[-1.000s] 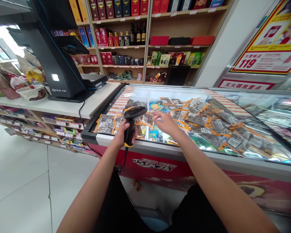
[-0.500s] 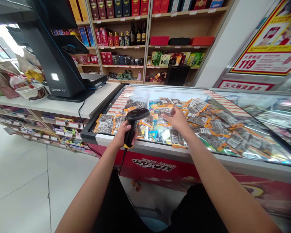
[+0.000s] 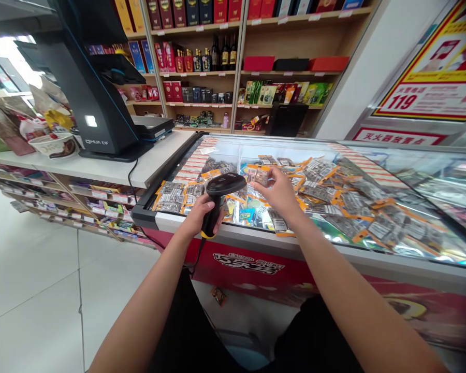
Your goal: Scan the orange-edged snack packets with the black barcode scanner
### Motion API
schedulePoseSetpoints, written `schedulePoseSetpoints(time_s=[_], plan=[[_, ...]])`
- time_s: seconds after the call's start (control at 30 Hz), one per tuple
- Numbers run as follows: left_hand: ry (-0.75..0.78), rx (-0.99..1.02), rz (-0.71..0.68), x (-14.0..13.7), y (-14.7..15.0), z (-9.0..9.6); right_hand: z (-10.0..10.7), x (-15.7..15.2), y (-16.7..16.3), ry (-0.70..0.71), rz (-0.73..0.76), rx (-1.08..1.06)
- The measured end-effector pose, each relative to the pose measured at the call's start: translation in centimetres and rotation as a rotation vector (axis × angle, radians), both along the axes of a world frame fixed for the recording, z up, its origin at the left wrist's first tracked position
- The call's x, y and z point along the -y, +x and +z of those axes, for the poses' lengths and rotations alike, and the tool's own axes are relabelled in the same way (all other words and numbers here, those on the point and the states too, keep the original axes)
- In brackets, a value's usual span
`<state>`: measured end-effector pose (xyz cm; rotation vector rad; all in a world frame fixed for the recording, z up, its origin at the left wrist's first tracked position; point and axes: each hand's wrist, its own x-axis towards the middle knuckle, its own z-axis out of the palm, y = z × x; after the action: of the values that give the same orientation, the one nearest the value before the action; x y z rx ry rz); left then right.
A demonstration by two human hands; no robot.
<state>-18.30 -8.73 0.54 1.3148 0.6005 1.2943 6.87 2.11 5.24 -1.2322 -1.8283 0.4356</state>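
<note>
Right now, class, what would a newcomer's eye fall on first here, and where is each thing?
Probably the black scanner in the left hand, near the middle of the view. Next might come the orange-edged packets strewn over the glass-topped case, with one packet in the right hand. The tall black machine on the counter at left also stands out.

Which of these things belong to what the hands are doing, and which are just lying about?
In use:
- handheld scanner, in the left hand
- orange-edged packet, in the right hand
- similar packets spread on the glass-topped chest

Just about:
- small wrapper on the floor
- white tub on the counter
- bottles on the shelves
</note>
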Motion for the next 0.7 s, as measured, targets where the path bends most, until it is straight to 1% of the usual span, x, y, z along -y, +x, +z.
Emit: schedulePoseSetpoints(time_s=[0.13,0.2,0.33,0.4,0.43,0.5,0.57,0.6,0.63,0.7], plan=[[-0.005,0.000,-0.011,0.2,0.1,0.1,-0.2,0.0,-0.2,0.009,0.002,0.014],[0.002,0.018,-0.007,0.2,0.1,0.2,-0.2,0.0,-0.2,-0.011,0.007,0.016],[0.012,0.060,0.008,0.2,0.2,0.3,-0.3,-0.1,-0.1,-0.159,-0.045,0.010],[0.012,0.063,0.008,0.2,0.3,0.4,-0.3,-0.1,0.2,-0.209,-0.062,0.050],[0.011,0.060,0.008,0.2,0.3,0.4,-0.3,-0.1,0.5,-0.204,-0.060,0.092],[0.010,0.054,0.008,0.2,0.3,0.4,-0.3,0.0,1.3,-0.139,-0.068,0.204],[0.014,0.051,0.007,0.3,0.3,0.5,-0.3,0.2,2.8,-0.077,-0.096,0.346],[0.018,0.050,0.002,0.3,0.3,0.5,-0.3,0.3,3.6,-0.074,-0.114,0.425],[0.019,0.047,-0.004,0.3,0.3,0.6,-0.3,0.5,4.6,-0.095,-0.128,0.503],[0.014,0.041,-0.013,0.3,0.3,0.6,-0.4,0.9,6.4,-0.182,-0.132,0.628]])
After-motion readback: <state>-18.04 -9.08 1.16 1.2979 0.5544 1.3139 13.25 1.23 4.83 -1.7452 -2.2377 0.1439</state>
